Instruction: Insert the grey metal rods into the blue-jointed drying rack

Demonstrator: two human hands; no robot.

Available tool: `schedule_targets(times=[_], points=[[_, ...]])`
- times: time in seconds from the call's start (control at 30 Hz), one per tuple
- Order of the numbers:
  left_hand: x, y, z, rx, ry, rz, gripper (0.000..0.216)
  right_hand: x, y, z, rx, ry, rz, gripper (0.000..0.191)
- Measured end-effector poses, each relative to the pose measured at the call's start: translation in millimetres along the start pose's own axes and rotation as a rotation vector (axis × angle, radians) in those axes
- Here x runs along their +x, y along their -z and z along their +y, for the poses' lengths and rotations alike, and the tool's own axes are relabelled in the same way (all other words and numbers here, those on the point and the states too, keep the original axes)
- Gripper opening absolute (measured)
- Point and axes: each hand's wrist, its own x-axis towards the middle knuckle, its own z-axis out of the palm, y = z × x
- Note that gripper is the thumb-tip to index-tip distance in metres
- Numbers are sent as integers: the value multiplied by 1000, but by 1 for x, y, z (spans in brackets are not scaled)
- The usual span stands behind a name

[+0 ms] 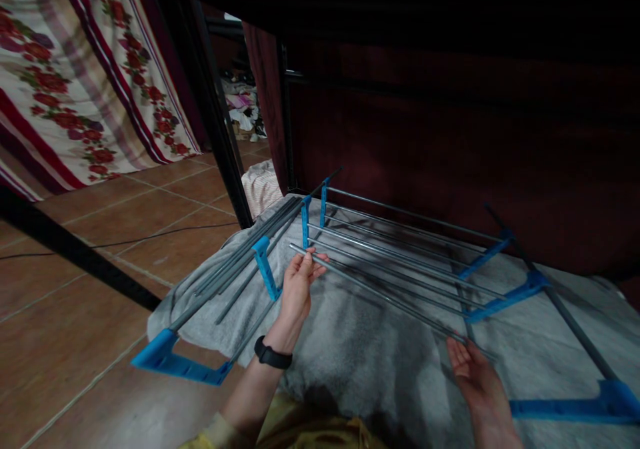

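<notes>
A thin grey metal rod stretches slantwise between my two hands. My left hand, with a black watch on the wrist, pinches the rod's left end between thumb and fingers. My right hand holds up the right end, palm up with fingers curled under it. Just beyond lies a drying rack of grey rods and blue plastic brackets, spread flat on a grey blanket. More loose grey rods lie bundled to the left of my left hand.
The blanket lies on a brown tiled floor. A black metal frame post and bar cross the left side. A floral curtain hangs at the far left. A dark red cloth wall stands behind the rack.
</notes>
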Motion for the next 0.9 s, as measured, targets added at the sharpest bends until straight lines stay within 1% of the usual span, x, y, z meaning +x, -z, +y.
schedule_targets(times=[0.1,0.2,0.33,0.43,0.53,0.77,0.83,0.9], points=[[3,2,6,-20,-4,26,39,0,-1,-5,3,38,-7,16],[6,5,9,-20,-12,45,38,6,3,-10,20,37,-9,20],[7,7,10,-10,-23,49,40,16,13,-15,28,32,32,21],[6,5,10,-1,-20,36,42,19,16,-16,2,48,55,21],[4,2,8,-1,-12,13,43,17,16,-16,2,58,64,23],[6,3,-2,2,20,-2,41,23,22,-26,46,92,7,25],[8,6,-6,5,37,6,38,23,20,-28,52,107,-2,23],[9,7,-11,5,64,23,35,18,11,-28,59,126,-20,19]])
